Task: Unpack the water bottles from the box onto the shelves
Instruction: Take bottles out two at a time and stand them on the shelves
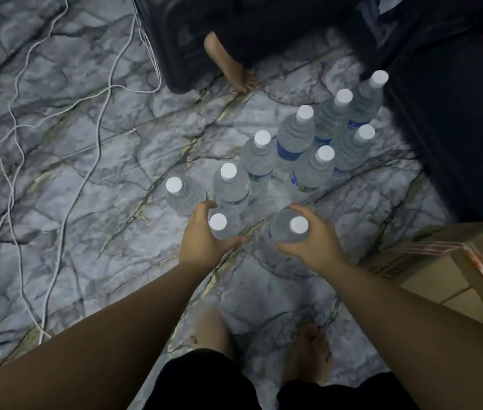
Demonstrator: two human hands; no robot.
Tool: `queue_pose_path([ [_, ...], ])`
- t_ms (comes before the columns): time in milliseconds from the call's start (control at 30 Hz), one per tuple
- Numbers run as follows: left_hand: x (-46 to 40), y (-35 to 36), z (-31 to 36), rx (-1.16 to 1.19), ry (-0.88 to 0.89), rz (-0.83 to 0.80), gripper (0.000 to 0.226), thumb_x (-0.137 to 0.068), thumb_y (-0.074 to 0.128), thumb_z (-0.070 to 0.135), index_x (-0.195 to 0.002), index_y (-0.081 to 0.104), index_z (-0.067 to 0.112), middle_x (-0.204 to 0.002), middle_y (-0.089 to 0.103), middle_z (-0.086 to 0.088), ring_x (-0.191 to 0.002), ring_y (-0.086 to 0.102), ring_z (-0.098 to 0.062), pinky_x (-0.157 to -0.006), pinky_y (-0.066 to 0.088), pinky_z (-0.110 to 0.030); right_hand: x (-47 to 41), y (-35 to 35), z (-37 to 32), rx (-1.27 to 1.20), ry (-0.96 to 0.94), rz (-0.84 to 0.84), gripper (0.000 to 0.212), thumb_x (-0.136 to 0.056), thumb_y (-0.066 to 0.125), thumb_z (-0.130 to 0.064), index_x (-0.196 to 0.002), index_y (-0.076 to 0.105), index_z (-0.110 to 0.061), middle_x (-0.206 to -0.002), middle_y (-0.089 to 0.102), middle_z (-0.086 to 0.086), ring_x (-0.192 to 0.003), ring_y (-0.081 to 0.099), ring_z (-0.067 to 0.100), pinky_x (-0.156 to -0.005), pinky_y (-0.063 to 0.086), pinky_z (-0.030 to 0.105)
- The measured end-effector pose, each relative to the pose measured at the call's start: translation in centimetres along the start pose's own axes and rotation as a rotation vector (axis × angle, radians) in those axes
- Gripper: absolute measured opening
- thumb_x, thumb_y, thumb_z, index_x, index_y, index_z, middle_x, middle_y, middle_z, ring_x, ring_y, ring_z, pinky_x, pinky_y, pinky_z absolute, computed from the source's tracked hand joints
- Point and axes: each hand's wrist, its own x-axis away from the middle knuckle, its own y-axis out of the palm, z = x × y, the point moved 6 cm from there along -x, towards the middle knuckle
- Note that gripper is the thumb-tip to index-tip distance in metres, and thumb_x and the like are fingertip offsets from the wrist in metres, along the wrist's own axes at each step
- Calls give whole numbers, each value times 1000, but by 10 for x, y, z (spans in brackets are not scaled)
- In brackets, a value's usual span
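Note:
Several clear water bottles with white caps stand upright on the marble-patterned floor (pixel 86 202), in a loose line from centre to upper right, such as one with a blue label (pixel 295 134). My left hand (pixel 201 241) is wrapped around the neck of a bottle (pixel 219 224) near the middle. My right hand (pixel 315 241) grips another bottle (pixel 286 224) just to the right of it. The cardboard box (pixel 456 270) sits at the right edge, its flap open; its inside is hidden.
White cables (pixel 56 179) trail across the floor on the left. A dark case (pixel 181 39) stands at the top centre with another person's bare foot (pixel 234 69) beside it. Dark furniture (pixel 456 128) fills the upper right. My own feet are at the bottom.

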Motion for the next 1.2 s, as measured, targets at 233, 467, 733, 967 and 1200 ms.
queue_pose_path([
  [233, 11, -5, 19, -21, 92, 36, 74, -70, 95, 32, -134, 58, 29, -129, 67, 4, -118, 59, -16, -87, 40, -26, 15, -10, -14, 17, -40, 84, 72, -69, 98, -22, -134, 67, -25, -123, 71, -4, -114, 63, 15, -100, 57, 36],
  [467, 62, -58, 83, 8, 171, -24, 73, -65, 97, 36, -129, 62, 33, -122, 69, 14, -110, 62, -7, -84, 47, -26, 70, -64, -69, -32, -45, 149, 70, -70, 99, -24, -133, 68, -26, -112, 66, -18, -103, 58, -4, -80, 41, -4],
  [733, 134, -165, 233, -9, 314, -121, 75, -63, 90, 54, -131, 59, 43, -130, 66, 15, -116, 63, -11, -89, 56, -37, 175, -185, -194, -99, -46, 199, 75, -66, 100, -34, -132, 65, -40, -119, 69, -23, -110, 63, -4, -92, 51, 11],
  [967, 194, -256, 390, 31, 505, -161, 64, -64, 96, 42, -110, 56, 60, -119, 65, 25, -101, 62, 4, -81, 49, -20, 277, -301, -307, -83, -59, 307, 83, -54, 91, -63, -131, 64, -49, -118, 72, -22, -116, 67, 6, -99, 56, 37],
  [1200, 246, -293, 527, 72, 712, -266, 50, -68, 96, 36, -107, 65, 39, -105, 73, 14, -101, 68, -4, -92, 51, -21, 370, -395, -380, -154, -40, 513, 75, -52, 90, -65, -121, 64, -51, -105, 74, -27, -100, 68, -9, -93, 59, 34],
])
